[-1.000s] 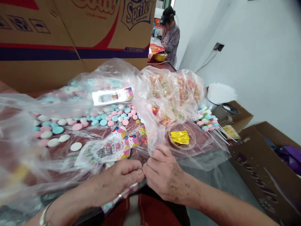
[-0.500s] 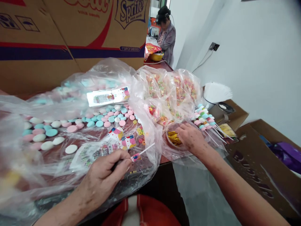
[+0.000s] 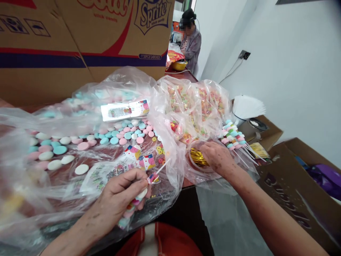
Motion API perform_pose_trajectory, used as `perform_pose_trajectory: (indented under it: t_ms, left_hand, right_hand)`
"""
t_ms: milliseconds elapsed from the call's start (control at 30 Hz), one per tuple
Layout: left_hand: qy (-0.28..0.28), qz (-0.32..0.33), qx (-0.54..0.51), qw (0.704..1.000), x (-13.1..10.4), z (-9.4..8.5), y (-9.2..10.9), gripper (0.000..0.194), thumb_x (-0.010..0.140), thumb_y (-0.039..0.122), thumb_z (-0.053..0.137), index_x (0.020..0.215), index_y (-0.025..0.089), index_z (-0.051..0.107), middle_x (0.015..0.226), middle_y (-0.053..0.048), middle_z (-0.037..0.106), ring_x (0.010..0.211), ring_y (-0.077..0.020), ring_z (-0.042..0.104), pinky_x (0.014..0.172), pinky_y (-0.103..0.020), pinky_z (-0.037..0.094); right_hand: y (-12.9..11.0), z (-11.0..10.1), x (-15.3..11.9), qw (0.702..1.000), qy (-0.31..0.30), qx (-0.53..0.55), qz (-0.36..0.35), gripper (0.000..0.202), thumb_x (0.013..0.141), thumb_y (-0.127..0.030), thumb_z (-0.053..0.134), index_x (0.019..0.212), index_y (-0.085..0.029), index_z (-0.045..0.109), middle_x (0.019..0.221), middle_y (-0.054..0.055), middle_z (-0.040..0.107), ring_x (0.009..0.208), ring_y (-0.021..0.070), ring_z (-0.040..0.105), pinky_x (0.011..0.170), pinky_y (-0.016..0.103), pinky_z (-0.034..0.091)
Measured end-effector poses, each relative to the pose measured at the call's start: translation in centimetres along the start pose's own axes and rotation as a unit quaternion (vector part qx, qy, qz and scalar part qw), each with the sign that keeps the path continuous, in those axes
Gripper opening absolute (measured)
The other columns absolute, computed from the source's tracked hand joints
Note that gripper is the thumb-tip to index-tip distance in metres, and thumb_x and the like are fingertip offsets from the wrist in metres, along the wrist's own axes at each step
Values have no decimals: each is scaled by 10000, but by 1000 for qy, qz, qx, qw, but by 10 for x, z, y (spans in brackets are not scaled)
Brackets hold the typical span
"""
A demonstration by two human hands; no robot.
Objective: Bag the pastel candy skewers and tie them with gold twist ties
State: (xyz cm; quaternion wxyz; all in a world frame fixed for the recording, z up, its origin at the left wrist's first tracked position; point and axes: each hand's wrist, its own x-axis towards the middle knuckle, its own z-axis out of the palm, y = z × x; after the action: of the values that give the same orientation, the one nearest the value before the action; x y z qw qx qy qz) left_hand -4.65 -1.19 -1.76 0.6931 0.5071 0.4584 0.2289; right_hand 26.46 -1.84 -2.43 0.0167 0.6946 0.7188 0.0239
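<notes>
My left hand (image 3: 125, 195) is closed round a wrapped candy stick (image 3: 141, 195), pinching the bunched neck of its clear wrapper. The white stick points up and to the right, while pastel candies show below my fingers. Over a round clear tub (image 3: 189, 160) of gold twist ties (image 3: 197, 156), my right hand (image 3: 214, 154) has its fingers curled down inside the rim. Its fingertips are hidden, so whatever they pinch does not show. Printed wrappers (image 3: 112, 172) lie fanned on clear plastic just beyond my left hand.
Loose pastel candies (image 3: 114, 137) spread at left behind the wrappers. A banded wrapper stack (image 3: 125, 109) rests on a plastic bag. Bagged ring candies (image 3: 197, 101) stand behind the tub, finished candy sticks (image 3: 234, 135) to its right. A large carton (image 3: 85, 39) blocks the back; a person (image 3: 190, 42) works beyond.
My left hand has turned, bringing the wrapped candies into view beneath my fingers. My right hand stays in the tub. The whole view has shifted slightly.
</notes>
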Motion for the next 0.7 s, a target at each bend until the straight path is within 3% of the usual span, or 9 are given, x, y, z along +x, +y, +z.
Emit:
perform_pose_trajectory:
  t_ms: [167,267,333,400,467,533,700]
  left_hand:
    - [3,3,-100,995,1,3,1,246,795,384,702,730,177,585,651,-16,658,427,-95,521,310,-122,272]
    - [9,19,-135,991,4,10,5,218,797,341,700,716,175,584,647,-20,667,415,-96,531,307,-122,281]
    - [0,31,-151,988,8,18,8,197,796,325,699,723,178,589,645,-24,676,407,-95,529,306,-127,297]
    - [-12,38,-163,986,12,27,10,188,797,323,693,730,180,591,648,-28,681,407,-99,531,304,-132,304]
    - [-11,35,-173,984,17,35,11,194,796,326,688,726,178,585,652,-28,681,406,-98,529,299,-132,294]
    - [-2,31,-177,984,20,41,11,216,797,335,685,708,170,577,617,-19,660,394,-89,507,297,-129,279]
    - [38,25,-175,984,22,42,9,204,779,344,697,782,185,568,582,10,641,391,-90,496,301,-126,274]
  right_hand:
    - [8,-3,-2,997,39,51,46,220,934,-173,411,869,-177,622,813,74,674,768,193,606,630,266,375]
    - [0,-5,-6,989,75,114,60,243,948,-200,377,862,-195,604,759,34,656,692,160,589,611,242,386]
    - [-18,-7,-10,959,127,251,40,222,941,-225,395,848,-204,596,782,13,652,708,140,589,645,223,417]
    - [-45,-8,-14,895,162,416,2,176,912,-233,448,834,-204,602,788,-1,641,723,129,584,680,215,435]
    - [-73,-9,-18,849,141,509,-31,143,877,-218,488,834,-198,622,762,-14,623,707,120,565,677,211,432]
    - [-95,-9,-19,822,112,556,-39,149,860,-207,498,788,-190,627,711,-24,598,662,109,535,643,207,419]
    - [-110,-10,-18,787,35,616,-24,202,861,-218,519,681,-177,602,658,-32,591,613,94,507,608,204,399]
